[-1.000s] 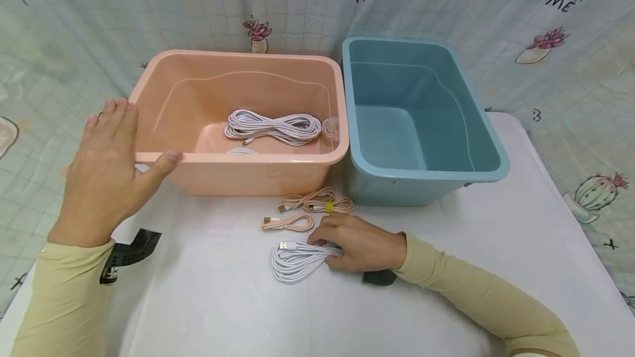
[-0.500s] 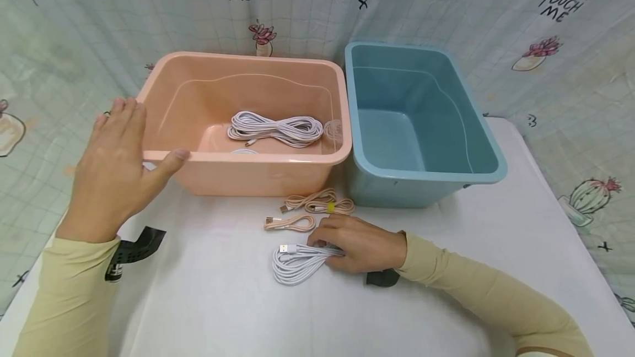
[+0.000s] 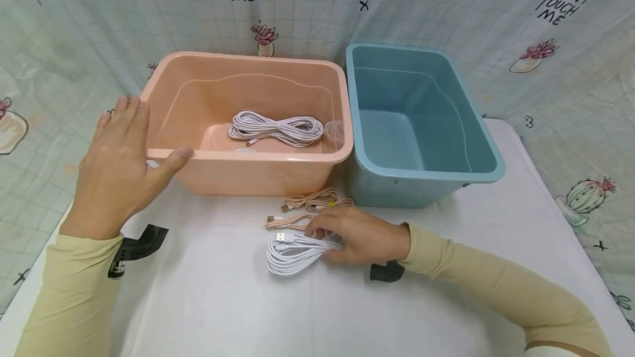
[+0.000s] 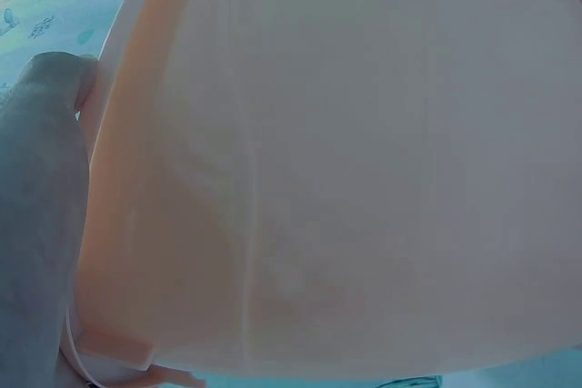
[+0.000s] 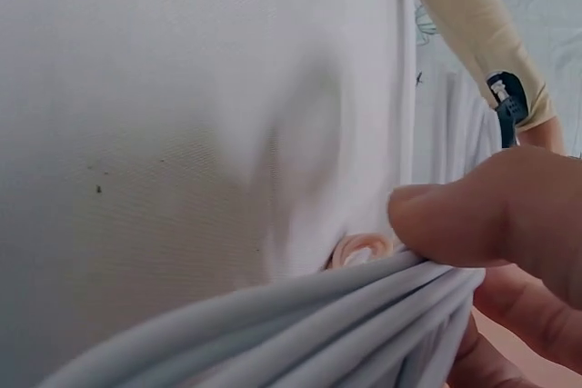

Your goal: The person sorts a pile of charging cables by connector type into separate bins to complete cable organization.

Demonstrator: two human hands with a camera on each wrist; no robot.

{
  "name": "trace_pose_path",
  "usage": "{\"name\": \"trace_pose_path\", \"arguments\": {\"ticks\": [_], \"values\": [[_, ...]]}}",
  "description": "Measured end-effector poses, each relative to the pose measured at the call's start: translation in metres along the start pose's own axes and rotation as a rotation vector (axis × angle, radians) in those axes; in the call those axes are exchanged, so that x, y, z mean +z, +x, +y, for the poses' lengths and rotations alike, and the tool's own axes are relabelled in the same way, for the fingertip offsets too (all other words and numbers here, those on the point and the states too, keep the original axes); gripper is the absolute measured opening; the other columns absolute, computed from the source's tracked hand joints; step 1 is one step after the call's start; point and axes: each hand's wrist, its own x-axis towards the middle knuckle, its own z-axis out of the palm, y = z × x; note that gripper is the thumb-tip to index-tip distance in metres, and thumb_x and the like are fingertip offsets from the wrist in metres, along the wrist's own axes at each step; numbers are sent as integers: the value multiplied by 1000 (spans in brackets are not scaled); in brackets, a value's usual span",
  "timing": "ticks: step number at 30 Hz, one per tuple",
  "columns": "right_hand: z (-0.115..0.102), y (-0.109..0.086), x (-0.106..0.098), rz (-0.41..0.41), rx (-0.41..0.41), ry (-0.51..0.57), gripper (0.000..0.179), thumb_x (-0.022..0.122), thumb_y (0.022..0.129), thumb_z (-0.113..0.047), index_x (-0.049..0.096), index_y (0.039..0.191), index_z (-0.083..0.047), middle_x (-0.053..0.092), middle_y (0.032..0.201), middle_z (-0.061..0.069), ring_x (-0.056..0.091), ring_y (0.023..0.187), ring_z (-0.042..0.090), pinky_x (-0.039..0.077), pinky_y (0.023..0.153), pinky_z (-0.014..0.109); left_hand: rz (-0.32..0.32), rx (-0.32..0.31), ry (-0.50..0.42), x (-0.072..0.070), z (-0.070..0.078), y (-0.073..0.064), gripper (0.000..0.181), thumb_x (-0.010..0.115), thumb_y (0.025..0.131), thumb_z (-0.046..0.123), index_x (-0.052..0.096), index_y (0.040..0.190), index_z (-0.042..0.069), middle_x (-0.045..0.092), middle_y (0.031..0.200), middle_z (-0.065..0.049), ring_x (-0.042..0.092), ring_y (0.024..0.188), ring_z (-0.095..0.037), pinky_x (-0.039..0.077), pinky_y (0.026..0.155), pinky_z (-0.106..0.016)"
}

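My right hand (image 3: 362, 236) pinches a coiled white USB cable (image 3: 290, 256) over the front middle of the table, its metal plug pointing left. In the right wrist view the thumb (image 5: 491, 215) lies on top of the bundled strands, with fingers behind them. My left hand (image 3: 111, 169) rests on the front left corner of a pink bin (image 3: 258, 175), fingers straight along the side rim and thumb on the front rim. Inside that bin lies a bundled white cable (image 3: 278, 127), with part of another white coil mostly hidden by the front wall.
Several peach-coloured USB cables (image 3: 317, 201) lie between the bins' front and my right hand, one with a yellow tie. A blue bin (image 3: 392, 189) stands right beside the pink one. Behind both hangs a printed curtain (image 3: 307, 10). White cloth (image 3: 238, 313) covers the table.
My right hand has raised the white cable slightly and shifted it a little toward the bins, now overlapping the nearest peach cable. My left hand stays on the pink rim; the head view shifted slightly.
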Motion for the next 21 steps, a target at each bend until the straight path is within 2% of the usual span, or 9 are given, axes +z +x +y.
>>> {"name": "trace_pose_path", "arguments": {"ticks": [10, 21], "values": [[-3, 4, -14, 53, -38, 102, 39, 74, 79, -12, 61, 115, -19, 61, 101, -9, 57, 91, 4, 52, 81, 17, 2, 0, 6, 1, 0, -1, 93, 54, 90, 58, 24, 152, -5, 25, 158, -28, 18, 151, -41, 7, 129, -50], [-9, 12, -24, 84, -74, 111, 40, 74, 79, -10, 61, 116, -16, 62, 104, -8, 57, 94, 3, 53, 84, 18, 13, 6, 0, 1, 0, -1, 93, 54, 90, 59, 25, 152, -4, 25, 158, -27, 19, 151, -41, 8, 128, -50]]}}
